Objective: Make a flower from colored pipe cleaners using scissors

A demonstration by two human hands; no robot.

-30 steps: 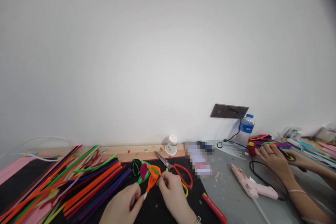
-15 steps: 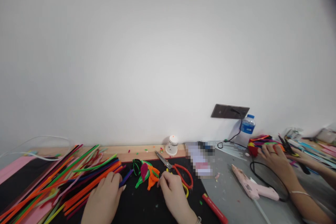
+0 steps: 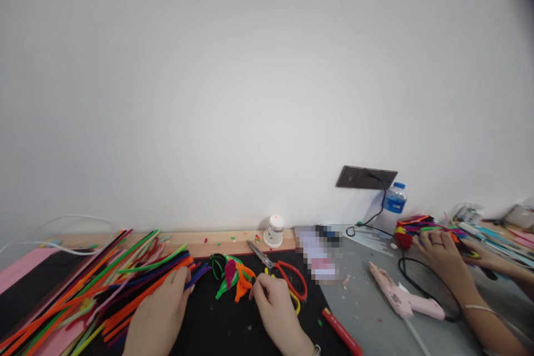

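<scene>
My left hand [image 3: 161, 308] lies over a bundle of fuzzy pipe cleaners [image 3: 142, 296], orange, purple and blue. Its fingers are curled together around some of them, and the fingertips are partly hidden. My right hand [image 3: 275, 308] is closed in a pinch above the black mat [image 3: 225, 331]. A small dark bit shows at its fingertips, too small to name. Just left of that hand lie shaped pipe-cleaner pieces: an orange one [image 3: 244, 283], a magenta one [image 3: 230, 273] and a dark green-edged one [image 3: 217, 265]. Red-handled scissors [image 3: 297, 272] lie behind the right hand, blades pointing to the wall.
A white cup [image 3: 273, 232] stands upside down near the wall. To the right are a pixelated flat item [image 3: 315, 256], a red tube-like stick [image 3: 342, 332], a pink glue gun [image 3: 403, 297] with its cord, and a water bottle [image 3: 394, 200]. Another person's hands [image 3: 444, 258] work at the far right.
My left hand has shifted slightly left and down over the pipe cleaners. My right hand keeps its pinch almost in place. The other person's hands have moved a little.
</scene>
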